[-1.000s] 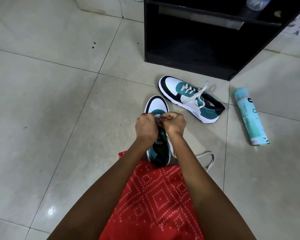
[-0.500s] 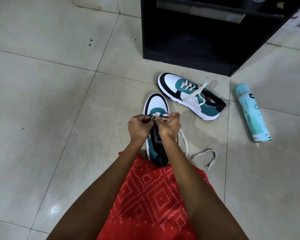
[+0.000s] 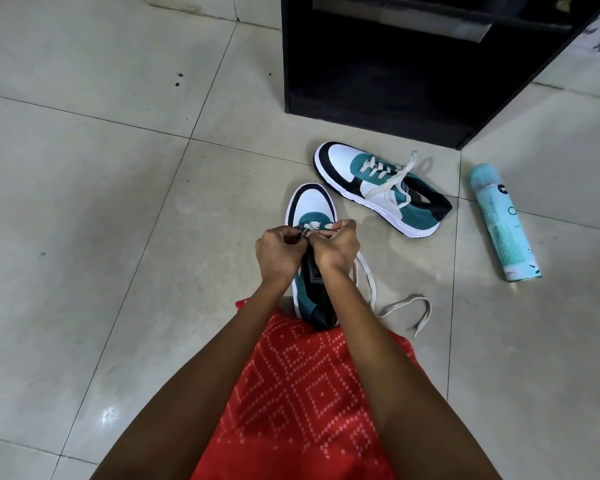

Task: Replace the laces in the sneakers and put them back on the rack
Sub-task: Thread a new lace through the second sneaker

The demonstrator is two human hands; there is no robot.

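A person's left hand (image 3: 277,253) and right hand (image 3: 337,249) pinch a flat cream lace (image 3: 367,282) with curled fingers over a teal-and-white sneaker (image 3: 313,203) (its laced twin (image 3: 378,188) lies nearby).

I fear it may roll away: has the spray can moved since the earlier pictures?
No. The spray can lies across the same tile joint at the same place along its length.

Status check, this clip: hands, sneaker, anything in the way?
Grips: left hand and right hand pinch the lace at near sneaker toe eyelets. Laced far sneaker on floor, off the rack. Nothing blocking; spray can lies aside right.
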